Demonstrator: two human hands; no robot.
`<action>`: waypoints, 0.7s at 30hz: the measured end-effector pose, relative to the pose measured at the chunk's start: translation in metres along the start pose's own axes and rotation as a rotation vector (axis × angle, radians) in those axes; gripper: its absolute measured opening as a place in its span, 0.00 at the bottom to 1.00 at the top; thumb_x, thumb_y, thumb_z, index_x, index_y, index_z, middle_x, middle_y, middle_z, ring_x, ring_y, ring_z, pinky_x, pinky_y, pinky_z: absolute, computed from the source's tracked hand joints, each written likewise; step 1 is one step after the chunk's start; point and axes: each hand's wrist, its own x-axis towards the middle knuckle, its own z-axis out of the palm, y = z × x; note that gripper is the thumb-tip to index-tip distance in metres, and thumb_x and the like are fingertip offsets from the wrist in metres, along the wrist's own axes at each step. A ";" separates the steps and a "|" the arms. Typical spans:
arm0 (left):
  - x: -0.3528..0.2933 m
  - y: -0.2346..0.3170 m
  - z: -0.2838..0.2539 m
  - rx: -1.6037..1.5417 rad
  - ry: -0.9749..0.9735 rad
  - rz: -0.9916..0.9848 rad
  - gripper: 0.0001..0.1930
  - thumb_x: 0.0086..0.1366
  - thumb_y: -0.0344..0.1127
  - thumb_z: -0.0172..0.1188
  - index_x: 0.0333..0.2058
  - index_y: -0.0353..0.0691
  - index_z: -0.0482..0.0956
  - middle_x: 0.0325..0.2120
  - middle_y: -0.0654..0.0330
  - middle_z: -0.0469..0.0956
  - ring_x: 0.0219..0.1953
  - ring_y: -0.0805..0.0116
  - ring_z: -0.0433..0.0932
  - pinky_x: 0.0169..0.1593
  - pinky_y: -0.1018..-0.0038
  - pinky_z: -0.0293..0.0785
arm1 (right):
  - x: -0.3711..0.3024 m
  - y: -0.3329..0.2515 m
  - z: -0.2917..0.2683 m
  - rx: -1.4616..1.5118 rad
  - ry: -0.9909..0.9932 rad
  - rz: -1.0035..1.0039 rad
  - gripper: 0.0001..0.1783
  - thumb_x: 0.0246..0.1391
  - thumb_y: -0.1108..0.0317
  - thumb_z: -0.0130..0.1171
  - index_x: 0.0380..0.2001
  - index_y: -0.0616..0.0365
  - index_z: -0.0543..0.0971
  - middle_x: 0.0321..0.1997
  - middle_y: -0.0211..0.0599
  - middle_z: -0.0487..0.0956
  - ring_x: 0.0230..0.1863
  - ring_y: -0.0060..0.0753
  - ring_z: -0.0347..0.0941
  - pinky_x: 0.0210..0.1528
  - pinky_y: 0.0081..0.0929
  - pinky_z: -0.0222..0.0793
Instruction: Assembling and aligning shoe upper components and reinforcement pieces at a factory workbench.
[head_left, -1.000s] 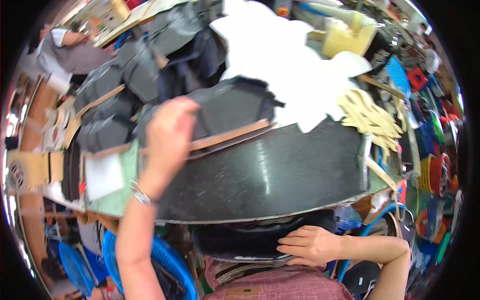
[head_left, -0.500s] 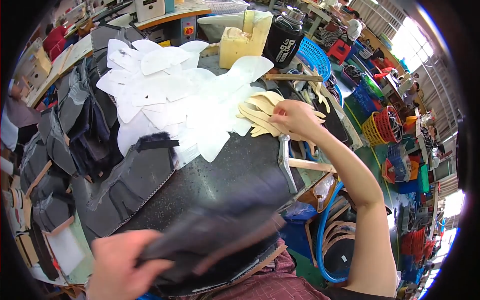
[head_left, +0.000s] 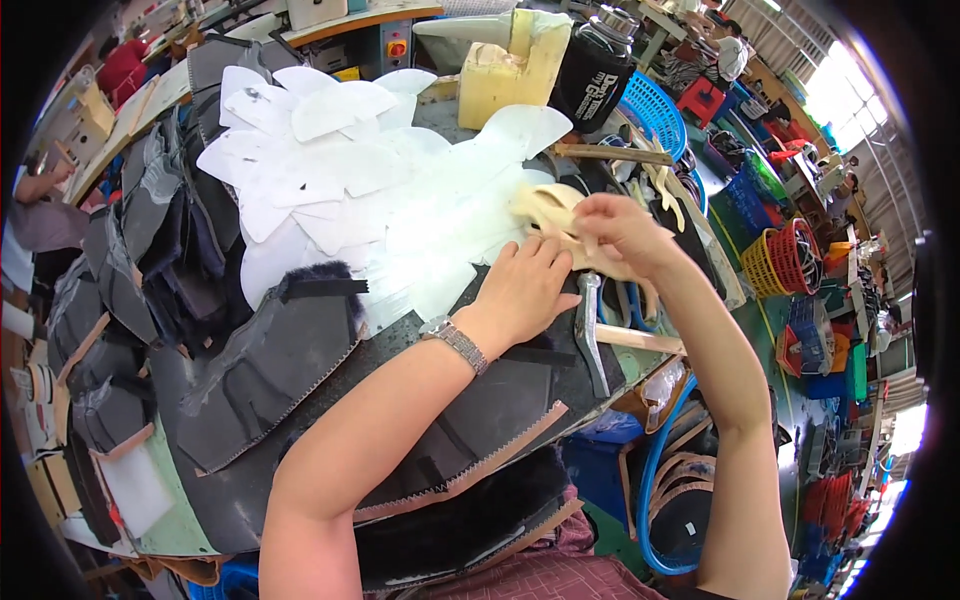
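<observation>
My left hand (head_left: pixel 525 287) lies palm down at the near edge of a pile of cream curved strips (head_left: pixel 545 205), fingers extended and touching them. A metal-banded watch is on its wrist. Over the right side of the pile, my right hand (head_left: pixel 625 235) has thumb and fingertips pinched together; what is between them is hidden. Below my left forearm, a dark grey panel (head_left: pixel 495 405) with a zigzag-stitched tan edge lies on the table. To its left sits a similar grey panel (head_left: pixel 265 375) with dark fur at its top. A hammer (head_left: pixel 592 335) rests beside my hands.
White curved sheets (head_left: pixel 330 190) are heaped across the table's middle. Behind stand a yellowish block (head_left: pixel 490 85) and a black bottle (head_left: pixel 595 75). A wooden stick (head_left: pixel 615 153) lies near a blue basket (head_left: pixel 655 115). Dark fur-backed pieces (head_left: pixel 130 260) crowd the left. Other people work farther off.
The dark panel that my left hand was swinging now lies on the table, released. My left hand has reached forward to the cream strips. My right hand stays over the pile.
</observation>
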 end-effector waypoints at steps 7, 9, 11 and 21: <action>-0.018 -0.023 -0.009 -0.231 0.073 -0.021 0.24 0.62 0.49 0.56 0.46 0.33 0.71 0.44 0.46 0.73 0.48 0.48 0.71 0.51 0.61 0.68 | -0.042 -0.054 -0.059 0.672 -0.017 -0.665 0.17 0.61 0.68 0.52 0.52 0.61 0.70 0.42 0.35 0.76 0.41 0.25 0.72 0.49 0.27 0.69; -0.028 -0.027 -0.062 -0.477 -0.022 -0.172 0.25 0.63 0.47 0.55 0.49 0.30 0.71 0.47 0.43 0.74 0.49 0.47 0.73 0.53 0.63 0.69 | -0.063 -0.061 -0.056 0.387 0.193 -0.577 0.24 0.63 0.66 0.49 0.60 0.62 0.62 0.42 0.30 0.71 0.33 0.18 0.69 0.37 0.14 0.68; -0.072 -0.031 -0.104 -0.465 0.049 -0.324 0.22 0.63 0.45 0.55 0.48 0.32 0.73 0.44 0.46 0.76 0.47 0.51 0.76 0.50 0.67 0.71 | -0.081 -0.055 -0.032 0.273 0.060 -0.440 0.19 0.63 0.58 0.51 0.48 0.63 0.68 0.18 0.22 0.64 0.13 0.12 0.57 0.11 0.11 0.49; -0.274 0.069 -0.134 0.135 -0.222 -0.237 0.28 0.50 0.47 0.66 0.47 0.37 0.76 0.50 0.49 0.71 0.52 0.48 0.70 0.54 0.56 0.69 | -0.084 -0.075 0.172 0.084 -0.589 0.333 0.07 0.52 0.75 0.61 0.35 0.66 0.80 0.27 0.32 0.80 0.23 0.12 0.70 0.24 0.12 0.66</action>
